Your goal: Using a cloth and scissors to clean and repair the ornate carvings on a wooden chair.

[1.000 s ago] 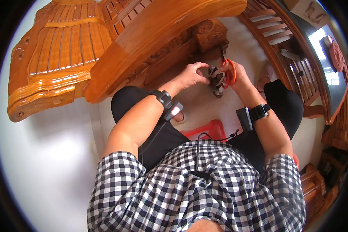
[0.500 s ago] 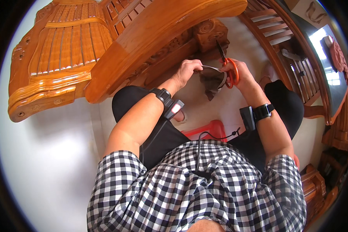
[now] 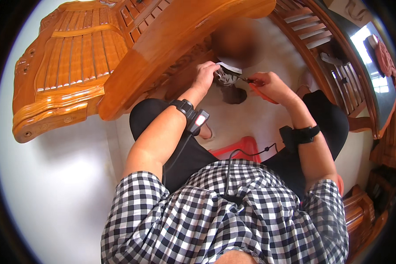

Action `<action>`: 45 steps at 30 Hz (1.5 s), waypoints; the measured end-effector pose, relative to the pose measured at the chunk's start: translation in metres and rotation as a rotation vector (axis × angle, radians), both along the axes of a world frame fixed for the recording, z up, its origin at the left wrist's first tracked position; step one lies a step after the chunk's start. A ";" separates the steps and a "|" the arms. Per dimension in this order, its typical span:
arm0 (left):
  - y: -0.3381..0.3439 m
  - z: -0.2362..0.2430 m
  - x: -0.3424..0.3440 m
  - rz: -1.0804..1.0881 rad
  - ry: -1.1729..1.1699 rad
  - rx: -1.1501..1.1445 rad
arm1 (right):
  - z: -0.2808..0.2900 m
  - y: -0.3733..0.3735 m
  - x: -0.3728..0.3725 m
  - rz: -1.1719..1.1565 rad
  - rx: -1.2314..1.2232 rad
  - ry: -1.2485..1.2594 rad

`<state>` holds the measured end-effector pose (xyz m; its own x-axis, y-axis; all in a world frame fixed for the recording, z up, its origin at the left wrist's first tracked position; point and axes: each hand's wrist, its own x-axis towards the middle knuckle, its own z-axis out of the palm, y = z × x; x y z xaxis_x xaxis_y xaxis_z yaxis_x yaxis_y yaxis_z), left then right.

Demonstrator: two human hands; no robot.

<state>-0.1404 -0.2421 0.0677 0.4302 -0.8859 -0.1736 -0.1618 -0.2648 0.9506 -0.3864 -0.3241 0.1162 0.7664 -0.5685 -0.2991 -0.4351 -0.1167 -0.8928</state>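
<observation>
At the upper middle, my left hand [image 3: 205, 75] pinches the edge of a limp piece, apparently cloth [image 3: 226, 78], with a white border and grey-and-white folds. Its dark lower part hangs over the floor. To the right, my right hand [image 3: 272, 88] is closed around the orange handles of a pair of scissors [image 3: 262, 93]. Their dark blades point left and reach the cloth's border. Whether the blades are cutting into it is too small to tell.
A carved wooden bench [image 3: 79, 57] with a broad curved arm stands ahead and left. At right are a slatted wooden seat [image 3: 312, 33] and a dark glass-topped table [image 3: 380, 101]. A red plastic stool [image 3: 244, 146] shows between my legs. A black cable [image 3: 251, 154] crosses my lap.
The scissors have swung from pointing up and away to pointing left, against the cloth. The cloth has turned, showing its white border and pale folds. My left hand has shifted slightly left.
</observation>
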 end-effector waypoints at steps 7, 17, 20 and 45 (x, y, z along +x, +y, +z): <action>-0.003 0.001 0.005 0.088 0.248 -0.105 | 0.003 0.010 0.013 0.016 -0.412 0.136; -0.004 -0.007 0.013 0.200 0.747 -0.055 | -0.004 0.014 0.023 -0.043 -0.405 0.062; -0.002 0.000 0.003 0.247 0.643 -0.043 | -0.007 0.015 0.022 -0.039 -0.300 0.074; 0.022 -0.009 0.030 0.036 0.722 0.124 | 0.043 0.042 0.025 -0.295 0.618 -0.700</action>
<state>-0.1107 -0.2197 0.0585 0.1993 -0.8285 -0.5233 0.5045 -0.3711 0.7796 -0.3612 -0.2821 0.1590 0.7362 -0.6619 -0.1406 0.2793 0.4864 -0.8279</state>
